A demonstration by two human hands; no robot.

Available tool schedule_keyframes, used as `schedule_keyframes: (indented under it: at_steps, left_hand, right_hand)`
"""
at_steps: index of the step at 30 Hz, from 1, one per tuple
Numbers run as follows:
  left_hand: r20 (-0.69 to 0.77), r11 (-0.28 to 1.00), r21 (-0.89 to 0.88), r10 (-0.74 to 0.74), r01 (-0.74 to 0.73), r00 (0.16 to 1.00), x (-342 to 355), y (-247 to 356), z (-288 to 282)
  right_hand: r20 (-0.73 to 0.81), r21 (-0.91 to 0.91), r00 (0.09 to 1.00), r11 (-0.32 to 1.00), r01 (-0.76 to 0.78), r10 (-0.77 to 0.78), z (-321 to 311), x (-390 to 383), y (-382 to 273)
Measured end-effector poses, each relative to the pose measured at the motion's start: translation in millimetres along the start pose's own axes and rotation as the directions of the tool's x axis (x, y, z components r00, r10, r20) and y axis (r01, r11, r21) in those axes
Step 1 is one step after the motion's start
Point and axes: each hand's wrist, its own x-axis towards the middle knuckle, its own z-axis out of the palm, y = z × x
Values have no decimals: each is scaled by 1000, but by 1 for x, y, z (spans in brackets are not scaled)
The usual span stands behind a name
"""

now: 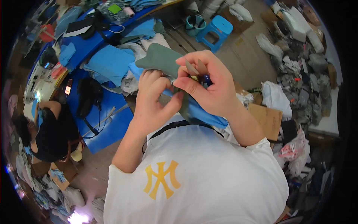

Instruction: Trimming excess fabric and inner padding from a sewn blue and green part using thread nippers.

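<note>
The right hand's (209, 87) fingers (192, 59) are pinching shut on small snips (194, 71) at a seam, while the left hand (154, 95) is gripping the cloth (160, 59), grey-green over blue, held up at chest height above the blue table (112, 123). The cloth is looking light, limp and easily bunched; it is best held close beside the cut.

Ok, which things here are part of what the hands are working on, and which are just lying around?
In hand: left hand, right hand, grey-green cloth, blue cloth, small snips.
Lying about: blue stool, cardboard, white bag, blue table.
</note>
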Motion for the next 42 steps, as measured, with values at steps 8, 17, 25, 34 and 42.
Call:
schedule_keyframes:
  at_steps: [8, 17, 25, 34, 42]
  left_hand:
    - [98, 981, -192, 15, 4, 995, -9, -36, 29]
    - [194, 939, -321, 194, -124, 962, 3, -29, 59]
    - [198, 909, -390, -76, 149, 977, 0, 12, 92]
    - [262, 972, -174, -109, 158, 959, 16, 44, 145]
    - [263, 980, -192, 10, 42, 965, 42, 85, 209]
  right_hand:
    - [-39, -128, 981, 973, -193, 189, 6, -14, 1]
    - [-226, -240, 972, 963, -120, 65, -36, -53, 25]
    - [-385, 104, 879, 960, -260, 280, -76, -72, 39]
    - [-76, -6, 993, 995, -95, 95, -167, -125, 22]
    - [-81, -10, 994, 998, -67, 66, -219, -170, 38]
